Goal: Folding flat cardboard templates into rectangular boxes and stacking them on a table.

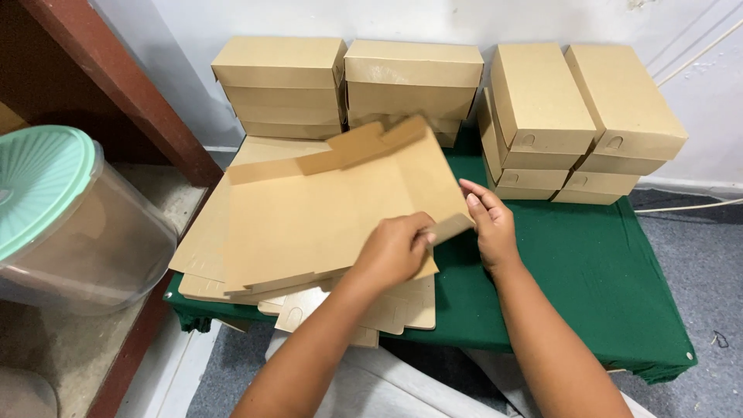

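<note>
At the centre of the frame, we hold a flat cardboard box blank [333,209] above a loose stack of blanks [309,298] on the green-covered worktop [588,271]. Our left hand [395,249] pinches its side flap [449,228] with closed fingers; our right hand [489,224] rests open against it. A crooked crease could tear the flap, and the stack may slide off the near edge.

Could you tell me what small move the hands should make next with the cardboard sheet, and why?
Probably fold the side flap fully upright: the left hand pinches it, the right hand steadies it, and the flat box blank is otherwise barely folded.
</note>
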